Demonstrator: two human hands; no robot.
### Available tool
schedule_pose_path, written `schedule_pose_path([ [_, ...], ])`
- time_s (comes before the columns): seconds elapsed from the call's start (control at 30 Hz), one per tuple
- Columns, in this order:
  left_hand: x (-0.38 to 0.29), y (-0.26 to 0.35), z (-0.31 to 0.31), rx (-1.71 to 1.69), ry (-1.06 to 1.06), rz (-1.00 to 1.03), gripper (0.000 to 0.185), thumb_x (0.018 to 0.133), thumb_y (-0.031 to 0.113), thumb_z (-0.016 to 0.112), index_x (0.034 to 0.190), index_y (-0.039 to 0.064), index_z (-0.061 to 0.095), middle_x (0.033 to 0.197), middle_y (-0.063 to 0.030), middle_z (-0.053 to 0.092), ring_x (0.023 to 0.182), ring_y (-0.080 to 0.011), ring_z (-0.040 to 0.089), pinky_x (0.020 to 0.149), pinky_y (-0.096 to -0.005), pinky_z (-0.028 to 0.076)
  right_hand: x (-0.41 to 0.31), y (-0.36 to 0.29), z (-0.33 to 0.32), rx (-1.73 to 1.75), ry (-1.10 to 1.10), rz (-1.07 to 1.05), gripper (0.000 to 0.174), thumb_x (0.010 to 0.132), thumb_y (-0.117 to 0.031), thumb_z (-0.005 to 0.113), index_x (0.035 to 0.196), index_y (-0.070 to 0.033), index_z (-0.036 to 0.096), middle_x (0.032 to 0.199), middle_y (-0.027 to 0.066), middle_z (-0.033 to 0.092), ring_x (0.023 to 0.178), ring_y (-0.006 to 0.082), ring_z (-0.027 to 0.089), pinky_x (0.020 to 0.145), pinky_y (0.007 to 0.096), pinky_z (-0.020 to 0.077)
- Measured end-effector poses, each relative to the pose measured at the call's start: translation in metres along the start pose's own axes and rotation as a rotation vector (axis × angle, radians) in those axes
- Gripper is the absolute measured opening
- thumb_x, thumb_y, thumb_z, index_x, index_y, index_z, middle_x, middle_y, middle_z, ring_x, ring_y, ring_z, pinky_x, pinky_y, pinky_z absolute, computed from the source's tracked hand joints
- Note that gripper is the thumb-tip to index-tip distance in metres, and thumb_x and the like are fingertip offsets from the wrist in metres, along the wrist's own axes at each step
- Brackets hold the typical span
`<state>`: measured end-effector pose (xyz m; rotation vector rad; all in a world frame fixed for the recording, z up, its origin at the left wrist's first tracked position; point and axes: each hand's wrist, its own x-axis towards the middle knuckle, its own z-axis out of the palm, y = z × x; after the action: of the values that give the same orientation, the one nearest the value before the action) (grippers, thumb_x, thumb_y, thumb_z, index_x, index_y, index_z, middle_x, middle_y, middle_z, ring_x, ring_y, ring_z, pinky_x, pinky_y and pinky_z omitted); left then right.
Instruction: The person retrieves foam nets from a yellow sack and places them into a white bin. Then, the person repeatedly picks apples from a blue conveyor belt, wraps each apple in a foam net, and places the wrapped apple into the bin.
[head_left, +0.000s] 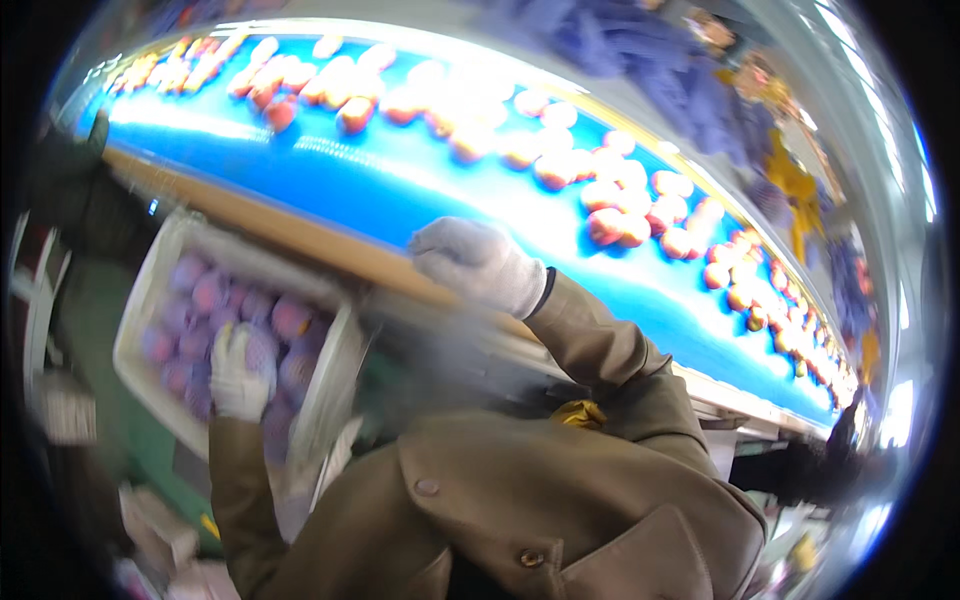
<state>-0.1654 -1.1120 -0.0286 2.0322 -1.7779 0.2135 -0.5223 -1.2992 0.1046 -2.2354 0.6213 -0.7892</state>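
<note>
My left hand (241, 379), in a pale knit glove, reaches down into a white crate (129, 330) at the left. Its fingers rest around a fruit in a purple foam net (260, 354), probably an apple; the thumb is not clearly visible. Several more netted fruits (210, 291) fill the crate around it. Over the near edge of a blue conveyor belt (315, 180) is my right hand (476, 262), also gloved, its fingers curled into a fist. Nothing shows in that fist.
Many red and yellow apples (606, 225) lie along the belt's far side. A brown rail (262, 225) borders its near side. Heaps of purple foam nets (660, 90) and other people (757, 75) are across the belt. A dark-sleeved person (82, 180) stands at the left.
</note>
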Motion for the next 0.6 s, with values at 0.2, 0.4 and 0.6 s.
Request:
schedule_pose_path([
  [0.2, -0.051, -0.023, 0.029, 0.211, -0.413, -0.193, 0.064, 0.066, 0.012, 0.062, 0.128, 0.007, 0.047, 0.136, -0.0224, 0.038, 0.123, -0.0463, 0.037, 0.100, -0.0507, 0.038, -0.030, 0.027, -0.186, -0.408, 0.513, 0.004, 0.014, 0.086, -0.014, 0.061, 0.096, -0.005, 0.065, 0.082, 0.0091, 0.065, 0.072, 0.0226, 0.064, 0.068, 0.0315, 0.0508],
  [0.4, -0.110, -0.058, 0.026, 0.147, -0.409, -0.197, 0.080, 0.064, 0.024, 0.072, 0.137, 0.008, 0.044, 0.145, -0.0278, 0.027, 0.129, -0.0487, 0.033, 0.106, -0.0509, 0.032, -0.052, 0.099, -0.349, -0.917, 0.454, 0.569, 0.035, 0.081, -0.034, 0.059, 0.105, -0.010, 0.066, 0.096, 0.0134, 0.068, 0.093, 0.0290, 0.065, 0.082, 0.0372, 0.0489],
  [0.6, -0.098, -0.060, 0.036, 0.273, -0.531, -0.517, 0.069, 0.072, 0.017, 0.064, 0.138, 0.018, 0.045, 0.147, -0.0270, 0.025, 0.125, -0.0506, 0.038, 0.106, -0.0480, 0.035, -0.040, 0.142, -0.369, -1.128, 0.148, 0.723, 0.041, 0.080, -0.037, 0.057, 0.110, -0.011, 0.065, 0.109, 0.0148, 0.065, 0.105, 0.0317, 0.061, 0.091, 0.0383, 0.0468],
])
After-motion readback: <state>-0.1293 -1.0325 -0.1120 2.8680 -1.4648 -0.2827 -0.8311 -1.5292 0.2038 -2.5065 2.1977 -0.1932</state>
